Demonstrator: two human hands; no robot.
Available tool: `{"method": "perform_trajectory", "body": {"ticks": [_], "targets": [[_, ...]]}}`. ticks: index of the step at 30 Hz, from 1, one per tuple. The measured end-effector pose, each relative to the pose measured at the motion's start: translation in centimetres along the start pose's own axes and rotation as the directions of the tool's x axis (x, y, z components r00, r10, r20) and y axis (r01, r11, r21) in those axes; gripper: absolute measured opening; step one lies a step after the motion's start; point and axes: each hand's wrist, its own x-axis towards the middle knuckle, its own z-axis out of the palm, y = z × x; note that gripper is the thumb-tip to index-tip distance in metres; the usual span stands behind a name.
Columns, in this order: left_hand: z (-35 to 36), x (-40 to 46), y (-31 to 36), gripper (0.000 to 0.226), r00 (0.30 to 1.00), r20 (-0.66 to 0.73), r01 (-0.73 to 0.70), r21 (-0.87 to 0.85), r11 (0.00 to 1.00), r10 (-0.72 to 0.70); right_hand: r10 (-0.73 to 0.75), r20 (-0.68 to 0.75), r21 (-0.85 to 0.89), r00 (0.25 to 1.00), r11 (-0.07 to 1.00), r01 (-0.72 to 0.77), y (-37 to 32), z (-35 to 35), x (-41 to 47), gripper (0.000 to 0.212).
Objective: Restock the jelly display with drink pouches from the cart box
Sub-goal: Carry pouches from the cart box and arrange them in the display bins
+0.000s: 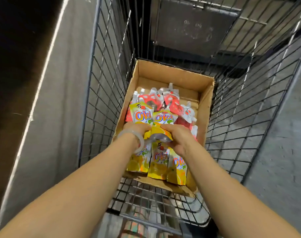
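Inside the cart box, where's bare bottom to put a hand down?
Bare cardboard floor lies at the far end, between the box's far wall and the red pouches. The near half is crowded with yellow pouches under both hands.

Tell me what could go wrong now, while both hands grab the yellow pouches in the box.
1. Both hands, left hand and right hand, clutch several yellow pouches at once; one may slip and fall back or through the cart wires.
2. Squeezing the bunch could stress a spout or seam and cause a leak.
3. The red pouches lie loose in the box; lifting could drag them out of order.
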Motion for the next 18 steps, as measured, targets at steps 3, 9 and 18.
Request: {"method": "perform_trajectory", "body": {"ticks": [3, 9, 18], "targets": [[-0.6, -1.7, 0.5, 0.034, 0.996, 0.021, -0.085, -0.200, 0.976, 0.091, -0.067, 0.007, -0.026, 0.998, 0.997, 0.067, -1.6, -0.9, -2.1, 0.014], [-2.6, -7.5, -3.0, 0.051, 0.952, 0.132, -0.217, -0.345, 0.913, 0.276, -0.080, 0.251, -0.090, 0.965, 0.990, 0.105, -1.3, -3.6, -7.3, 0.038], [-3.2, -19.2, -11.9, 0.040, 0.911, -0.019, -0.349, -0.563, 0.749, 0.411, -0.141, 0.513, -0.310, 0.847, 0.890, 0.336, 0.1, -4.1, -17.2, 0.044]]}}
